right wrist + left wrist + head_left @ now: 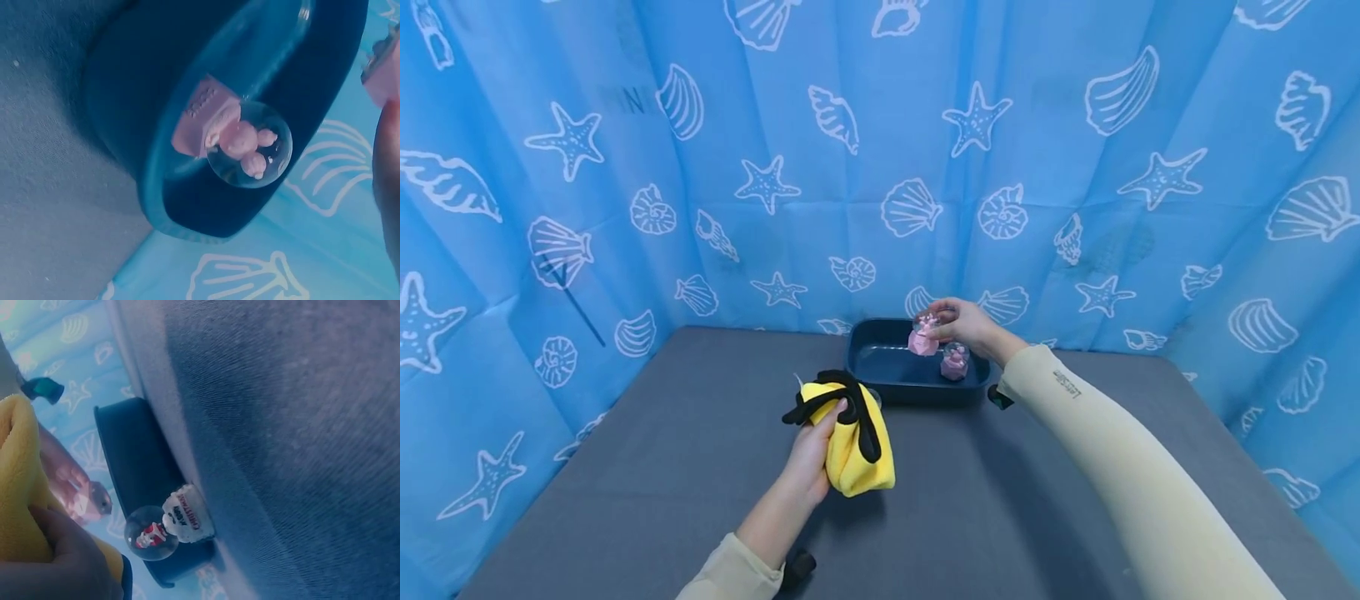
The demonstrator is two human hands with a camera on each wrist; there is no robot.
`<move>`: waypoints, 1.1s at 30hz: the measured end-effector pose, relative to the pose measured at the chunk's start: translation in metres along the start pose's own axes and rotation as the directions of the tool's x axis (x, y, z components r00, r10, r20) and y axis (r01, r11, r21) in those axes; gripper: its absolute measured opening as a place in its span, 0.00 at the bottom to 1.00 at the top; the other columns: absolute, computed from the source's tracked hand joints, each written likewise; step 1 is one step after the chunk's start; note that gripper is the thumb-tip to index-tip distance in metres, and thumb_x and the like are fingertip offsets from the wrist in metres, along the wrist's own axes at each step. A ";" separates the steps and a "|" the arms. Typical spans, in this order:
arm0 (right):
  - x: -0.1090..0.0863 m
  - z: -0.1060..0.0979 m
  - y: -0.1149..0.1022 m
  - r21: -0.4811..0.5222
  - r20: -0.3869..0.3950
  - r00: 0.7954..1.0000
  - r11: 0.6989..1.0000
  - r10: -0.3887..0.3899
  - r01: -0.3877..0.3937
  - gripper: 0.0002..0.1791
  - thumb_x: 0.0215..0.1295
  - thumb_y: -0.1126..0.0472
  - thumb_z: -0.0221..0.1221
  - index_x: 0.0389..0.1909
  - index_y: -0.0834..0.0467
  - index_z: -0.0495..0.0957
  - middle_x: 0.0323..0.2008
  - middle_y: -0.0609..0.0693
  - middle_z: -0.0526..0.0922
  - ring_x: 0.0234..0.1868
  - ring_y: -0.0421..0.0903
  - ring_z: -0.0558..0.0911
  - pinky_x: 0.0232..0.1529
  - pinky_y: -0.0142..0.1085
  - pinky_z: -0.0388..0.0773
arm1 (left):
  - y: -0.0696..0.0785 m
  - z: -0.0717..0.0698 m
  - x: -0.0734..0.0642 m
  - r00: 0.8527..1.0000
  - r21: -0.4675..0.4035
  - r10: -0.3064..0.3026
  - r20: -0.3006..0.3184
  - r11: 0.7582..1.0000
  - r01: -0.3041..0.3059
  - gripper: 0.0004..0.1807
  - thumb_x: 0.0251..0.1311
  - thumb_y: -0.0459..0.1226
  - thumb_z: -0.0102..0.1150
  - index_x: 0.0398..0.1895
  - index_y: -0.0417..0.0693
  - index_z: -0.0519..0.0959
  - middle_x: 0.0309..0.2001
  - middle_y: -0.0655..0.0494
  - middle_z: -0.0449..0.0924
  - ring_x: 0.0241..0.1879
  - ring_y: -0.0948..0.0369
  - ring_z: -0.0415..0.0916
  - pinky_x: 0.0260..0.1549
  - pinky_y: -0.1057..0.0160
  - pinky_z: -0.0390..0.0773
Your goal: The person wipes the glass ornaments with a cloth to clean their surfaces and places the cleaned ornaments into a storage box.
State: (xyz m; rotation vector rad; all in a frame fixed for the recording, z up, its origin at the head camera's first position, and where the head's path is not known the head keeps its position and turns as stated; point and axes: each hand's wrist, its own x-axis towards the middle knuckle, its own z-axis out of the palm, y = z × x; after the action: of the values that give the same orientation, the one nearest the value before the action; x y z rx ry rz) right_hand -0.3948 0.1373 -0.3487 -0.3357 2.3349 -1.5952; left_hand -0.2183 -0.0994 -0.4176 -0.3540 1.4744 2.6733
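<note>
My left hand point(811, 457) grips a bunched yellow cloth point(861, 458) with black edging, held above the table in front of a dark blue tray point(932, 393). Over the tray, my right hand point(967, 323) pinches a pink-based snow globe point(922, 340) between thumb and fingers. A second pink snow globe point(206, 119) stands inside the tray at its right end, its clear ball showing pink balloon-like shapes. The left wrist view shows a white-based Christmas snow globe point(189, 514) with a red-and-white figure, beside the tray's near side; the cloth mostly hides it in the head view.
A grey cloth-covered table point(700, 467) lies under everything. Behind it and along both sides hangs a blue curtain point(865, 167) printed with white shells and starfish. The tray sits near the table's back edge, close to the curtain.
</note>
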 end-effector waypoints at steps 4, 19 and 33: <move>0.006 -0.004 -0.001 -0.028 0.072 0.997 1.000 0.008 -0.006 0.25 0.64 0.69 0.62 0.60 0.66 0.67 0.57 0.64 0.73 0.48 0.53 0.79 0.59 0.52 0.71 | -0.002 -0.001 0.001 1.000 0.015 -0.006 -0.004 1.000 0.006 0.22 0.66 0.43 0.60 0.56 0.41 0.68 0.42 0.58 0.79 0.42 0.64 0.79 0.46 0.67 0.77; 0.033 -0.003 0.012 -0.131 0.124 0.991 0.991 0.043 -0.026 0.24 0.60 0.77 0.60 0.57 0.68 0.67 0.55 0.65 0.72 0.44 0.50 0.78 0.53 0.49 0.77 | -0.006 -0.010 -0.004 0.999 0.054 -0.023 -0.040 0.998 0.025 0.26 0.67 0.44 0.59 0.60 0.38 0.66 0.43 0.57 0.80 0.42 0.65 0.79 0.46 0.66 0.77; 0.050 0.000 0.015 -0.296 0.153 0.988 0.954 -0.011 0.057 0.22 0.58 0.74 0.64 0.55 0.67 0.72 0.55 0.65 0.76 0.56 0.58 0.75 0.52 0.46 0.77 | -0.008 -0.013 -0.003 0.998 0.070 0.000 -0.061 0.998 0.004 0.31 0.65 0.46 0.61 0.63 0.39 0.64 0.45 0.56 0.79 0.43 0.64 0.78 0.49 0.64 0.77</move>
State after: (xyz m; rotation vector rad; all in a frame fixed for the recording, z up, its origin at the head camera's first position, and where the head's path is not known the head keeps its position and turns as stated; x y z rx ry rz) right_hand -0.4418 0.1253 -0.3684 -0.5453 2.4614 -1.1801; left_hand -0.2121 -0.1056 -0.4302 -0.4360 1.5789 2.6235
